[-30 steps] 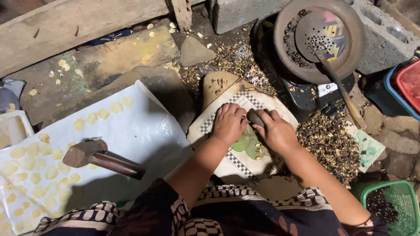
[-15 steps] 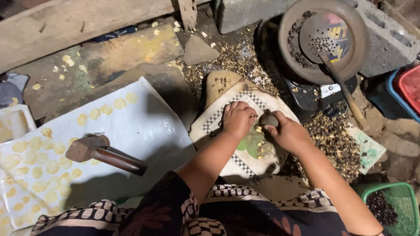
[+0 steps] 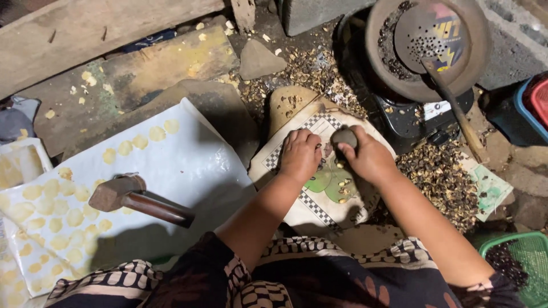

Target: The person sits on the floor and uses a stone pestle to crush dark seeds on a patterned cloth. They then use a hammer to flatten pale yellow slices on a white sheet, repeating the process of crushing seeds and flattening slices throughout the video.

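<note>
From the head view, the right hand [image 3: 370,159] has its fingers wrapped tight around a small dark rounded stone [image 3: 345,137], held just above a worn cloth with a black-and-white checked border [image 3: 297,205] spread over a flat slab on the ground. The left hand [image 3: 299,155] rests palm down on that cloth just beside the stone, its fingers curled narrow over something too small to make out. Small pale kernels [image 3: 342,183] lie on the cloth below the right hand. To the left, a wooden-handled hammer with a rusty metal head [image 3: 134,197] lies on a white plastic sheet [image 3: 188,165] dotted with flattened yellow discs [image 3: 140,141]. A heap of brown broken shells [image 3: 442,182] lies right of the cloth. Above it sits a round dark metal pan [image 3: 428,48].
</note>
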